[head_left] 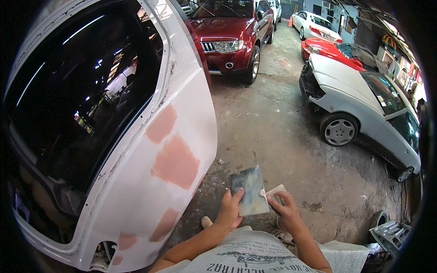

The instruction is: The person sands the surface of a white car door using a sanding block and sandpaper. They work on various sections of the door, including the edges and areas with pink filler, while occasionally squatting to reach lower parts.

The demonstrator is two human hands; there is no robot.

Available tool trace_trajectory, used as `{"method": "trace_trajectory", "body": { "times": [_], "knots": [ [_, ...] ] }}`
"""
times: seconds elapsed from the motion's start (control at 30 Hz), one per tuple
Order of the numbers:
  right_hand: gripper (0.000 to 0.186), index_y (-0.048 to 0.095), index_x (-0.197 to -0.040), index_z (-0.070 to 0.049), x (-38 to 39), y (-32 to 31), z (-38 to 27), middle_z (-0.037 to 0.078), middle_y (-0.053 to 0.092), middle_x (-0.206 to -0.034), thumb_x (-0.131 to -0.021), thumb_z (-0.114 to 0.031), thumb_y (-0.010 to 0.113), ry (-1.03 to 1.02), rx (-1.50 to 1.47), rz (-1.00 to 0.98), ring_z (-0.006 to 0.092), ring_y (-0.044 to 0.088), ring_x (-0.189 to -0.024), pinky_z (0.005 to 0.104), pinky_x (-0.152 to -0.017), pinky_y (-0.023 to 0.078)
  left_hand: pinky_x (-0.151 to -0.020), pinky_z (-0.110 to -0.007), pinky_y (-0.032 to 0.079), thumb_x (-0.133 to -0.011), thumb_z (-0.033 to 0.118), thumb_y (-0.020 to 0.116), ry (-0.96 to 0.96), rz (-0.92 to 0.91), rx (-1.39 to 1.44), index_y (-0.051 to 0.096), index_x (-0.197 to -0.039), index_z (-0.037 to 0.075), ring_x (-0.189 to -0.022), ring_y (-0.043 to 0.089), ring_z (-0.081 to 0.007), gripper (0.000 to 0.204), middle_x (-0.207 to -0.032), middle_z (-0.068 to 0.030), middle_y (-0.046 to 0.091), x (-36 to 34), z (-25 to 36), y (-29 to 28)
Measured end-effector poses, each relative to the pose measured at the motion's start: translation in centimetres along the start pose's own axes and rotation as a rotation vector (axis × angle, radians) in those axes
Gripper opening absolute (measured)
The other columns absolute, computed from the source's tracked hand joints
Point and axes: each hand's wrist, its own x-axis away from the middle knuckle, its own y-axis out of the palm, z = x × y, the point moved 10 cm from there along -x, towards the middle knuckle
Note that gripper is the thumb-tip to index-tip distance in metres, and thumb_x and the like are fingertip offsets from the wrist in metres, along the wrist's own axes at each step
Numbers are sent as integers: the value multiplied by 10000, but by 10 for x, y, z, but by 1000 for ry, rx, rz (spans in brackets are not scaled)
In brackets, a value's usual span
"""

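Note:
My left hand [229,209] grips a flat rectangular mixing board [250,187] by its left edge, thumb on top. The board's face is smeared grey, green and pale yellow. My right hand [288,213] pinches a small pale putty spreader [276,189] just right of the board. A dab of pinkish putty [262,193] sits where the spreader meets the board's right edge. To the left stands a white vehicle body panel [195,123] with several flat pink filler patches [176,161]. Both hands are apart from the panel.
A dark red SUV [227,41] is parked ahead. On the right stands a white car [346,86] with its front end stripped, and a red car [325,51] behind it. Metal parts [391,236] lie at lower right on the stained concrete floor [273,123].

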Motion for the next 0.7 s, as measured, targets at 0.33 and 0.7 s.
{"method": "trace_trajectory", "body": {
  "times": [0.33,0.7],
  "knots": [
    [640,440,-1428,-3,-15,-7,59,132,571,-1302,-832,-28,671,539,-1205,463,213,583,-1117,317,-936,473,-976,-456,544,-1051,321,519,-234,-194,90,432,-1417,47,-1136,642,-265,466,-1275,-130,612,14,4,-15],
    [531,428,-1464,-63,-82,17,48,42,610,-1008,-1006,-262,609,572,-1359,360,58,562,-813,221,-671,466,-899,-397,578,-1049,241,523,-417,-140,3,489,-1332,60,-1032,679,-207,338,-1178,-93,652,42,-36,14]
  ]
}}
